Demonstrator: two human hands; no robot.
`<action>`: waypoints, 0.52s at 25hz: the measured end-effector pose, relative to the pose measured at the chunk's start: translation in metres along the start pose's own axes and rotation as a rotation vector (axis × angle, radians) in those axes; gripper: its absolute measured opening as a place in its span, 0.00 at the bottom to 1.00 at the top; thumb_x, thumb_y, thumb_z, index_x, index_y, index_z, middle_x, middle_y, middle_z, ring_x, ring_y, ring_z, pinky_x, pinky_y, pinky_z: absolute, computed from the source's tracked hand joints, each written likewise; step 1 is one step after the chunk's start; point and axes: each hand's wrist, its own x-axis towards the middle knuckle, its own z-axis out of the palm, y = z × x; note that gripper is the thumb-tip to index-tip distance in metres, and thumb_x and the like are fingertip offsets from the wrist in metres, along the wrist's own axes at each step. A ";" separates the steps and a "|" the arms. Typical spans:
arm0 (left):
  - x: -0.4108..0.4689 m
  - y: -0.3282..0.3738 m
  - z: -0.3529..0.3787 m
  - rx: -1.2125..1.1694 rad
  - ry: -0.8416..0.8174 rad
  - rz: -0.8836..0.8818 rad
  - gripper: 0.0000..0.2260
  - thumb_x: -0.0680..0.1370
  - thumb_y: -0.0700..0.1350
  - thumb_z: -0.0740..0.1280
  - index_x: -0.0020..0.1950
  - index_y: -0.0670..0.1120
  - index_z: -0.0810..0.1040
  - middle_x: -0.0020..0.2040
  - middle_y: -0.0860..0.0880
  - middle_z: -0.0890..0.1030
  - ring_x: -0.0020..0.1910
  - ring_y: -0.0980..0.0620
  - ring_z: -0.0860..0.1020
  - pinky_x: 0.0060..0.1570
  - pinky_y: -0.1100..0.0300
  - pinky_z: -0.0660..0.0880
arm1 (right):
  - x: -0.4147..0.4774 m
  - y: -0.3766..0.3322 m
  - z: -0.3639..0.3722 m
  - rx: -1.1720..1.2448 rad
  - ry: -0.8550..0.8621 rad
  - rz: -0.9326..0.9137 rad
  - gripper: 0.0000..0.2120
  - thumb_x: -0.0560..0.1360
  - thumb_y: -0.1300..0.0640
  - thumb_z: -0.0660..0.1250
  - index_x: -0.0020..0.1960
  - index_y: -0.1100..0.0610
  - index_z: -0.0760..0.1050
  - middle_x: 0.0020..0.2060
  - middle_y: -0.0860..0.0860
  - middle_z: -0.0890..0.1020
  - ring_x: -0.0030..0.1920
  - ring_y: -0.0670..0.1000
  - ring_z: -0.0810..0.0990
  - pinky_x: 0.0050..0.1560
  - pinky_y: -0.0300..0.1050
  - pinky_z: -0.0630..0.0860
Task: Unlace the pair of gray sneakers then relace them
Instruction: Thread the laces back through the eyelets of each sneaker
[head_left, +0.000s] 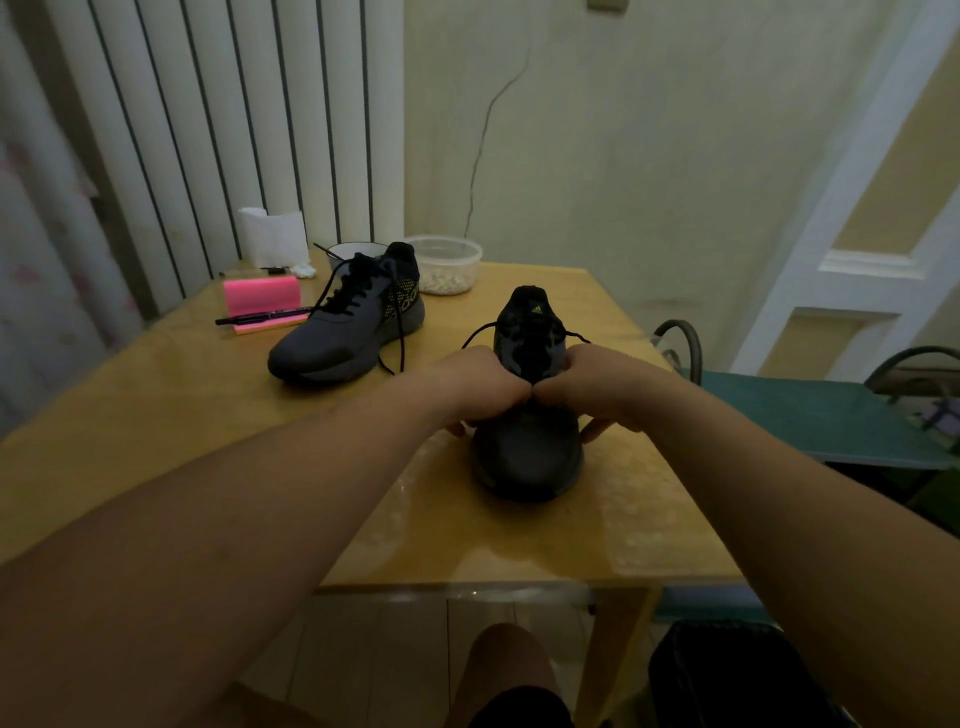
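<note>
On the table (156, 415), toward its right edge, our left hand (480, 387) and right hand (584, 384) meet knuckle to knuckle over the near sneaker (527, 457), fingers curled tight on its black lace (475, 332). Second sneaker (332, 338) sits toward the table's far left, laces loose.

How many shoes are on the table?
2. The near sneaker is gripped by the left hand and right hand; the far sneaker is back left, beside the pink notepad.
</note>
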 end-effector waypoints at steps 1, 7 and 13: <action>0.001 -0.001 0.004 0.009 0.038 0.009 0.12 0.82 0.53 0.66 0.61 0.48 0.74 0.54 0.46 0.80 0.53 0.44 0.81 0.51 0.47 0.83 | -0.002 -0.001 0.002 -0.031 0.030 -0.021 0.10 0.80 0.53 0.69 0.59 0.49 0.73 0.56 0.53 0.82 0.55 0.56 0.82 0.52 0.58 0.85; 0.001 -0.006 0.011 0.082 0.178 0.078 0.09 0.80 0.52 0.67 0.45 0.49 0.74 0.46 0.44 0.80 0.43 0.47 0.78 0.40 0.53 0.77 | -0.015 0.000 0.015 -0.239 0.268 -0.230 0.11 0.78 0.56 0.68 0.40 0.53 0.70 0.37 0.54 0.78 0.38 0.54 0.79 0.39 0.53 0.77; -0.003 -0.016 0.003 -0.045 0.130 0.047 0.25 0.81 0.67 0.62 0.62 0.47 0.72 0.53 0.48 0.79 0.50 0.46 0.81 0.44 0.51 0.81 | -0.015 0.028 0.009 0.162 0.247 -0.046 0.20 0.83 0.40 0.63 0.60 0.56 0.72 0.53 0.55 0.81 0.53 0.54 0.82 0.56 0.59 0.83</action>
